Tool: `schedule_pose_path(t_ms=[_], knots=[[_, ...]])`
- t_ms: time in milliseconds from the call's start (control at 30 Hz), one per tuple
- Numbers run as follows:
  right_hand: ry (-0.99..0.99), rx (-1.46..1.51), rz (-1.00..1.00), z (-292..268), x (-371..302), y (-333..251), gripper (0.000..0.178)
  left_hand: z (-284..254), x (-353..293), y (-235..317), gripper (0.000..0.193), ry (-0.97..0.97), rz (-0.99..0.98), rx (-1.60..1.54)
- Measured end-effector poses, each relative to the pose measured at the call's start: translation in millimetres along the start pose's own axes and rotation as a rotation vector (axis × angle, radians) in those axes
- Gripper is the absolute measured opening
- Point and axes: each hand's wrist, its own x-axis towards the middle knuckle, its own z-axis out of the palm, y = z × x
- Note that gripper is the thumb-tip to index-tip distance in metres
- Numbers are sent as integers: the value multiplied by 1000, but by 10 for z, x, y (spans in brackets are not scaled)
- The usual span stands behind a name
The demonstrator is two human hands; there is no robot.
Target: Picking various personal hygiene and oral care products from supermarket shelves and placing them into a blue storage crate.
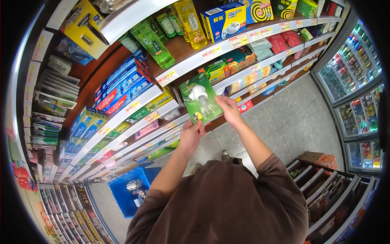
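Both my hands hold up a green blister pack in front of the shelves. Under its clear plastic sit a white rounded device and a clear bottle-like part, perhaps a plug-in repellent set. My left hand pinches the lower left corner, with the thumb near a yellow round mark. At the right edge, my right hand grips the card between thumb and fingers. Just behind the pack, a green and yellow box stands on the second shelf.
The top shelf carries green and yellow bottles and a blue-yellow box. Toothpaste boxes are stacked to the left. A blue crate with some goods stands on the floor at lower left. Glass-door coolers line the right.
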Motion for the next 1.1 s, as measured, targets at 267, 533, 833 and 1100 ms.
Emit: schedule_pose_path(t_ms=[267,533,833,1100], knots=[[257,-966,-880,-187,838,-519,46,-46,306,174,2,34,71,-162],[-174,-1478,-581,-450,1650,-530,51,-246,649,125,5,140,104,-70],[-370,-1622,-290,-314,1699,-1003,48,-287,984,84,5,252,116,-29],[-410,-1612,-275,-226,1712,-929,48,50,811,80,34,412,108,-187]])
